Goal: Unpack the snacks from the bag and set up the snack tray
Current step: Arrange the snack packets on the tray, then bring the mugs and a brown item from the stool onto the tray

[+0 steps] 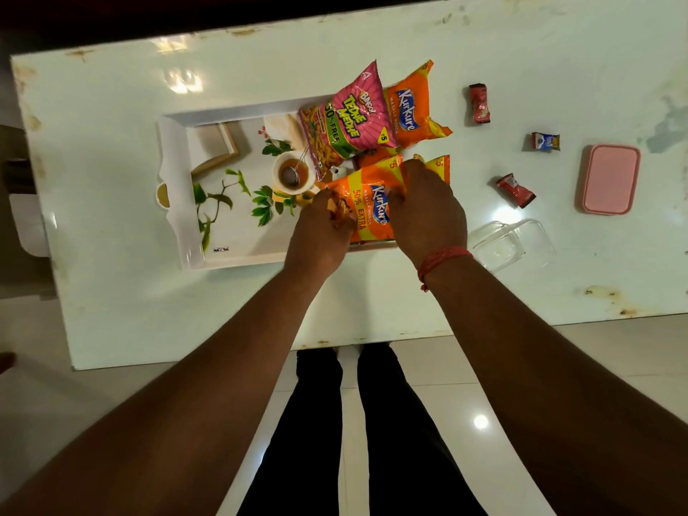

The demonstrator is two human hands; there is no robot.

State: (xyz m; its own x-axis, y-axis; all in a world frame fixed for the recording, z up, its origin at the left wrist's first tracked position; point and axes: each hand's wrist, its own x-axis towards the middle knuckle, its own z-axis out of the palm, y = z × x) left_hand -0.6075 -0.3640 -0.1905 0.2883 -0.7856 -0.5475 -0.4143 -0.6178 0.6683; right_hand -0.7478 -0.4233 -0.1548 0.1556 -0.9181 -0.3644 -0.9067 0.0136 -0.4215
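A white printed tray [175, 173] is seen on the pale table [111, 310]. At its right end a pink packet [348, 117] overlaps an orange packet [413, 109]. A nearer orange Kurkure packet [366, 208] (lying in the tray) is pinched by the left hand [320, 232] and gripped at its top by the right hand [428, 214]. Small sachets [515, 189] and a pink-lidded box [610, 178] are scattered further right.

Both bare arms are reaching forward, hands close together. The left hand [320, 232] and right hand [428, 214] are each curling fingers closed in a grip.
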